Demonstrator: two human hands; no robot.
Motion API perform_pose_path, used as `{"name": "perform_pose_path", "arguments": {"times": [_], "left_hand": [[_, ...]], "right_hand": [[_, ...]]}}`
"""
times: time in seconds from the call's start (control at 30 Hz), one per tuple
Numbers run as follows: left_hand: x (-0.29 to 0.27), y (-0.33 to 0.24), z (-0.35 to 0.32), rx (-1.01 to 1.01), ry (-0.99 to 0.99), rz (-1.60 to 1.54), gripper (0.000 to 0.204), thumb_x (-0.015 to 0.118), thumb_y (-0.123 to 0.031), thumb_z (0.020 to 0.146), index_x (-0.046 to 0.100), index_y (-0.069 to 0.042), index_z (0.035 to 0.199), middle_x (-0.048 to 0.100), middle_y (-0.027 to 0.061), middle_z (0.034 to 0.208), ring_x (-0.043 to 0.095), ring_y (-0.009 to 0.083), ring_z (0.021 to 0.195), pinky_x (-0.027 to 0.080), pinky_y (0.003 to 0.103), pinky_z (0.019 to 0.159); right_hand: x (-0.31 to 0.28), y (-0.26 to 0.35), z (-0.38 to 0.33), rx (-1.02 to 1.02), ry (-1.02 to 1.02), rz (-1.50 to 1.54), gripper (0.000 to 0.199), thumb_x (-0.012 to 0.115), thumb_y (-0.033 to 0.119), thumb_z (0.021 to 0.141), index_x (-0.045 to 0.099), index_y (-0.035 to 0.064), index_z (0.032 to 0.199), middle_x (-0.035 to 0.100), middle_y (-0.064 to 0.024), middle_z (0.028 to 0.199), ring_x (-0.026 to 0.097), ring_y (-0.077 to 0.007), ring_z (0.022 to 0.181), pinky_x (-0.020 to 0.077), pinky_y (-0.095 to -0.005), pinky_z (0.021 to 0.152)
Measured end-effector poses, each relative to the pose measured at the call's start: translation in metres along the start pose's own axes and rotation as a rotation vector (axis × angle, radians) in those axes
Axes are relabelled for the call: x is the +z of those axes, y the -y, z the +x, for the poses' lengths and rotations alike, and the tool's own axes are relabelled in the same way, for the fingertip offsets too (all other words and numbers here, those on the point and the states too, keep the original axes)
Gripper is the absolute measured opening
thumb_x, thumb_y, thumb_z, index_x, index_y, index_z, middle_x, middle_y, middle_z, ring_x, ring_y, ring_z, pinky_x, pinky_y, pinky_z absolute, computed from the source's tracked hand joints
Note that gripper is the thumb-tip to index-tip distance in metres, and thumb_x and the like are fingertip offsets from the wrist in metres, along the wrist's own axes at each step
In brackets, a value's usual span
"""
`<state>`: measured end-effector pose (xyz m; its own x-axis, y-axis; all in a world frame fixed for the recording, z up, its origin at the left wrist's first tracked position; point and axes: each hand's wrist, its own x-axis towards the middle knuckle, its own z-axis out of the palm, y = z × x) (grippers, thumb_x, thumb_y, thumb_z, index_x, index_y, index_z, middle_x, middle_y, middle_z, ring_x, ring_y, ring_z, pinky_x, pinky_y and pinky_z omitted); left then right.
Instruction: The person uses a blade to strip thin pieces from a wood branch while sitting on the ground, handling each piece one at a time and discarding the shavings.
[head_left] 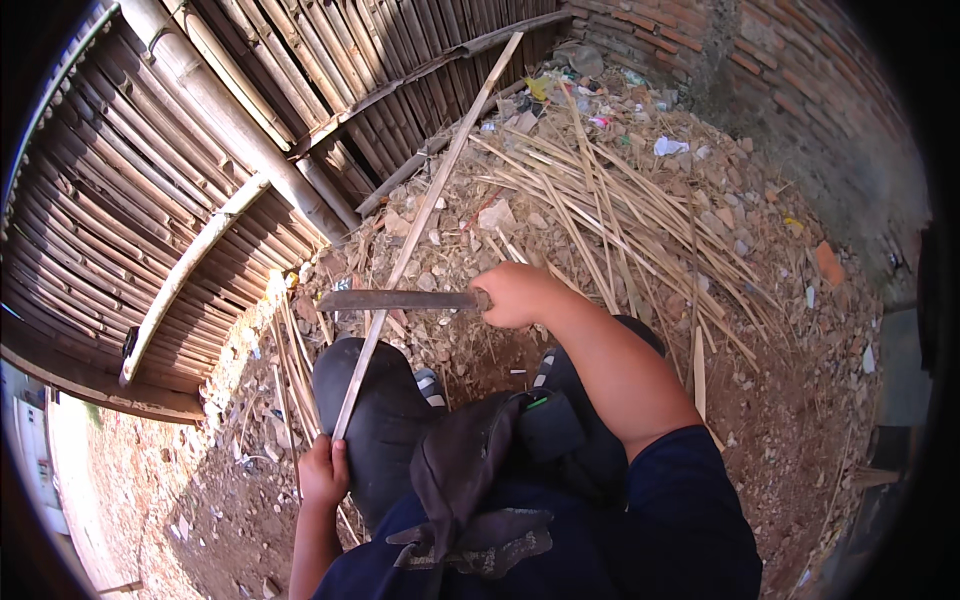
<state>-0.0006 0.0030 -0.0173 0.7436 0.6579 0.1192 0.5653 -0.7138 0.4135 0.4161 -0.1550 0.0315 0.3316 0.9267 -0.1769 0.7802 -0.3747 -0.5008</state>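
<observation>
A long pale bamboo strip [432, 195] slants from beside my left thigh up toward the bamboo wall. My left hand [323, 470] is closed around its near end. In my right hand [515, 296] is the handle of a machete [400, 300], its dark blade pointing left and lying across the strip just beyond my left knee. Blade and strip overlap here; whether the edge bites into the strip I cannot tell. The fingers of my right hand are wrapped round the handle, which is mostly hidden.
Many split bamboo strips [600, 215] lie heaped on the rubble ground ahead and to the right. More strips [288, 360] lie beside my left knee. A bamboo wall [130, 230] stands at left, a brick wall [800, 90] at far right. Plastic litter [670, 146] and stones are scattered about.
</observation>
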Motion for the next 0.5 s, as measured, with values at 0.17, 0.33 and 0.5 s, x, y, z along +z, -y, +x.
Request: {"name": "perform_pose_path", "arguments": {"times": [0.17,0.33,0.5], "left_hand": [[0.001,0.002,-0.004,0.02,-0.025,0.026,0.034,0.054,-0.028,0.102,0.047,-0.004,0.079,0.055,0.0232,0.062,0.057,0.0482,0.059,0.042,0.055,0.054],[0.003,0.004,-0.003,0.05,-0.025,0.011,0.034,0.053,-0.027,0.103,0.046,-0.004,0.079,0.055,0.0233,0.062,0.056,0.0485,0.058,0.041,0.056,0.054],[0.004,0.005,-0.001,0.023,-0.024,0.024,0.034,0.053,-0.026,0.103,0.046,-0.004,0.078,0.054,0.0229,0.061,0.056,0.0482,0.058,0.041,0.055,0.054]], "right_hand": [[0.001,0.014,-0.005,-0.008,0.009,-0.068,0.028,0.069,0.018,0.074,0.072,0.0156,0.101,0.072,-0.0134,0.095,0.07,-0.0353,0.093,0.0563,-0.0477,0.081],[0.001,-0.004,0.003,-0.018,-0.011,-0.05,0.026,0.068,0.016,0.073,0.073,0.0155,0.098,0.073,-0.0134,0.092,0.07,-0.0354,0.092,0.0565,-0.0472,0.08],[0.002,-0.006,0.004,-0.016,-0.027,-0.051,0.028,0.068,0.019,0.072,0.072,0.0137,0.099,0.071,-0.016,0.087,0.07,-0.0367,0.09,0.0555,-0.048,0.078]]}}
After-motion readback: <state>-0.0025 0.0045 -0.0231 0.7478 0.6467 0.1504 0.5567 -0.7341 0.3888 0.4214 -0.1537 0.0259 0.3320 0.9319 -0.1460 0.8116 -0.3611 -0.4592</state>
